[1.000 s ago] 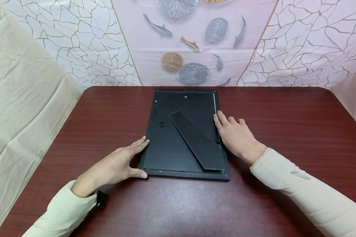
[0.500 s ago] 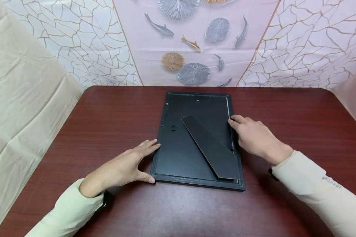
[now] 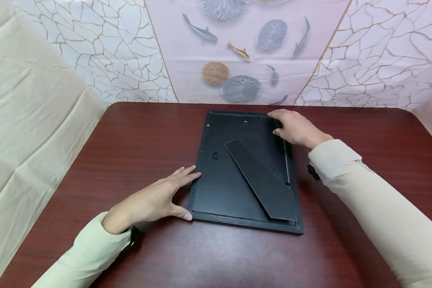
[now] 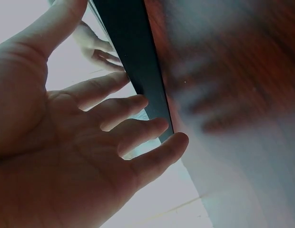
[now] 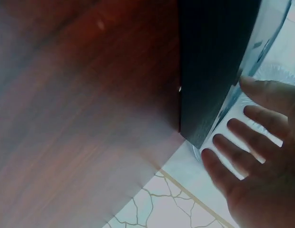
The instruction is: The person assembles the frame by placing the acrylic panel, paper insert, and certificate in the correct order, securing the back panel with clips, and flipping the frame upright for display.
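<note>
A black picture frame (image 3: 216, 188) lies back side up on the dark red table, turned slightly. Its stand leg (image 3: 261, 180) slants across the backing. My left hand (image 3: 158, 198) rests at the frame's left edge near the front corner, thumb spread from straight fingers. In the left wrist view, the left fingers (image 4: 152, 161) reach along the frame's black side (image 4: 138, 57). My right hand (image 3: 297, 126) is at the far right corner of the frame, partly hiding it. The right wrist view has the right fingers (image 5: 235, 154) extended beside that corner, thumb near the backing's edge.
The table (image 3: 147, 136) extends on both sides of the frame. Behind it hangs a patterned cloth (image 3: 245, 52) with fish and round motifs. A pale cloth (image 3: 32, 120) hangs along the left side.
The frame has slid right and towards me, with the left hand staying at its edge. My right hand has moved from the middle of the right edge up to the far right corner.
</note>
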Demonstrator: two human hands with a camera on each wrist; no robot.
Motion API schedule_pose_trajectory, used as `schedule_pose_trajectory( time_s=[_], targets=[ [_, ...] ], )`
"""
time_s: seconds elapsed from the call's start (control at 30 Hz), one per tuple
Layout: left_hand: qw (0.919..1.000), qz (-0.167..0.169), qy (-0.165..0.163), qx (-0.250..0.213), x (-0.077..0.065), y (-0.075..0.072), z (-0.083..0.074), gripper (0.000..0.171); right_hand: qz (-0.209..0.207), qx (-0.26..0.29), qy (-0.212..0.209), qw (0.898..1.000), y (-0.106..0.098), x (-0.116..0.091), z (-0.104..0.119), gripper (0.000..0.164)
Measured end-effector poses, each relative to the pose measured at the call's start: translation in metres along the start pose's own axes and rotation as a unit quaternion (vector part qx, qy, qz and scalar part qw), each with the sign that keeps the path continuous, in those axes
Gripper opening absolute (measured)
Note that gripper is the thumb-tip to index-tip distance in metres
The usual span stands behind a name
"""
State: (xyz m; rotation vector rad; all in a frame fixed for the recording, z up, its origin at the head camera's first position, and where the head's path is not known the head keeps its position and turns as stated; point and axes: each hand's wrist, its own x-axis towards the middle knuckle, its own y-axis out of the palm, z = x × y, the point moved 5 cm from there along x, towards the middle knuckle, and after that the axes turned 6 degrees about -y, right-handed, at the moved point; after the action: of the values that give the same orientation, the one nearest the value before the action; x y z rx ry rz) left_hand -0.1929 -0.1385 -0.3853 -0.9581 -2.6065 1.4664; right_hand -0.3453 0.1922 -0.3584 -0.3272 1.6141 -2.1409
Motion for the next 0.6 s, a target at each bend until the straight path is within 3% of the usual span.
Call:
schedule_pose_trajectory(
  time_s=[0.23,0.6],
  targets=[
    [1.0,0.002,-0.002,0.002,0.0,-0.001,-0.001,0.102,0.023,0.015,-0.008,1.0,-0.001,0.015,0.004,0.063],
    [0.9999,0.005,-0.01,0.003,0.0,0.0,0.001,0.103,0.044,-0.004,-0.012,0.999,0.0,0.025,0.009,0.058]
  ],
)
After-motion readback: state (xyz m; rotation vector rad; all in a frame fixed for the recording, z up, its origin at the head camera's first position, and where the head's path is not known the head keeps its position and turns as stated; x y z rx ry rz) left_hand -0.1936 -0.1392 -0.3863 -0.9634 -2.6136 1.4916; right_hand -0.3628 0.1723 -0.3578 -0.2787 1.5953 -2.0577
